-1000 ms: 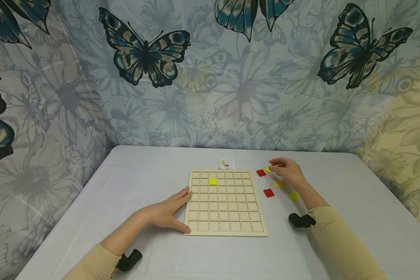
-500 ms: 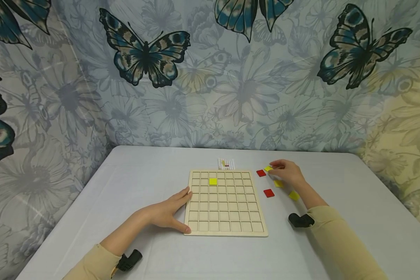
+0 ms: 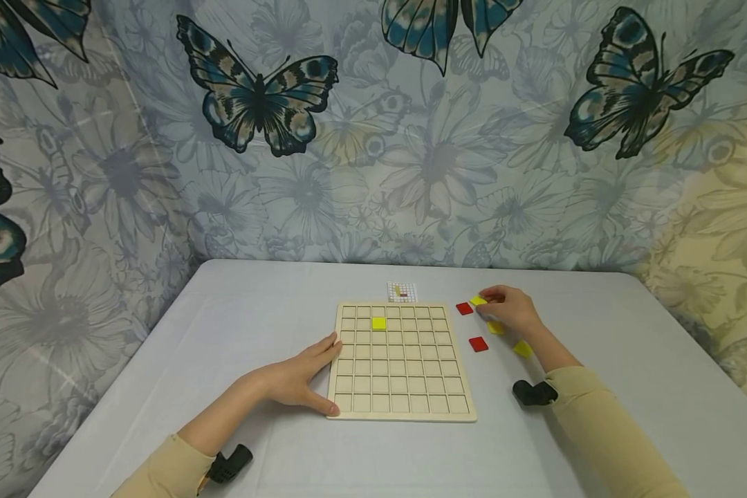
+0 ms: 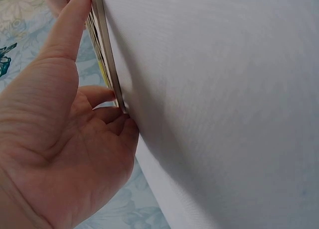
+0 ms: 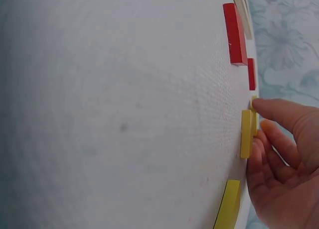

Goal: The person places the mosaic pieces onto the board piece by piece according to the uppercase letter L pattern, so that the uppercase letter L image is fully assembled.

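A pale wooden grid board (image 3: 404,368) lies on the table, with one yellow square tile (image 3: 379,323) in its second row. My left hand (image 3: 299,372) rests along the board's left edge, thumb and fingers spread and mostly straight; the left wrist view has them against the board's side. To the right of the board, my right hand (image 3: 513,308) pinches the farthest loose yellow tile (image 3: 478,300) between thumb and fingers. That tile is partly hidden behind a nearer yellow tile (image 5: 246,134) in the right wrist view. Two red tiles (image 3: 464,308) lie between board and hand.
Another yellow tile (image 3: 523,348) lies close to the right wrist. Behind the board is a small printed grid card (image 3: 401,292) with coloured squares. The white-covered table (image 3: 274,297) ends at a butterfly-patterned cloth backdrop (image 3: 348,194).
My right hand has shifted very slightly toward me, its fingertips closing on the far yellow tile, which shows more now. My left hand and the board stay put.
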Demonstrator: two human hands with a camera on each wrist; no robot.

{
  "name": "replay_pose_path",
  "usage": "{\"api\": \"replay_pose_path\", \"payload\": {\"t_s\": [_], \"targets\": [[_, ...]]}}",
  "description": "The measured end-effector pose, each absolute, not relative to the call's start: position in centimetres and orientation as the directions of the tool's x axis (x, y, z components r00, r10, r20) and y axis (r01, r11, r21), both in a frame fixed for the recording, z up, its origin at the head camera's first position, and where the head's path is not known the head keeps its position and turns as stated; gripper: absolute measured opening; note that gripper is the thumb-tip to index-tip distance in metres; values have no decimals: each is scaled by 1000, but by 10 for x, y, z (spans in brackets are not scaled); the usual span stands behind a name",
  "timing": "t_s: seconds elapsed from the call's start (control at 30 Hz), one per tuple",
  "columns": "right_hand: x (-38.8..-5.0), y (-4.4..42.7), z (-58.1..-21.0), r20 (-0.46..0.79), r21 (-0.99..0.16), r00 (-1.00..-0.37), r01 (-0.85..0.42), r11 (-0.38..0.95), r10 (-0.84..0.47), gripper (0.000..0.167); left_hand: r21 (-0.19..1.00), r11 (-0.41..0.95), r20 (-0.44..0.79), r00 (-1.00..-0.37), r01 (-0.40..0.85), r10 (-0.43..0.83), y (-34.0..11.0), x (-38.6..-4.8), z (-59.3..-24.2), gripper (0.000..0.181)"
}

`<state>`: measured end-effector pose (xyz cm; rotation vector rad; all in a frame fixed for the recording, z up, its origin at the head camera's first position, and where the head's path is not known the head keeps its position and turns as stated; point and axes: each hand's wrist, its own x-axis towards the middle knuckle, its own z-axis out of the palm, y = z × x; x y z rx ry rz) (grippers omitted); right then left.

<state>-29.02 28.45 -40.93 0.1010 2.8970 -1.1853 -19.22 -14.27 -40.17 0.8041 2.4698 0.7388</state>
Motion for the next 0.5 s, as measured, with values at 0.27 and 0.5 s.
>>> {"api": "replay_pose_path", "payload": {"t_s": [0.27, 0.5], "targets": [[-293, 285, -411, -10, -680, -999, 41, 732, 46, 42, 611, 688, -242, -736, 390, 632, -143, -192, -402, 113], [-293, 286, -412, -1, -675, -999, 31, 737, 41, 40, 613, 689, -247, -734, 388, 633, -143, -192, -401, 113]]}}
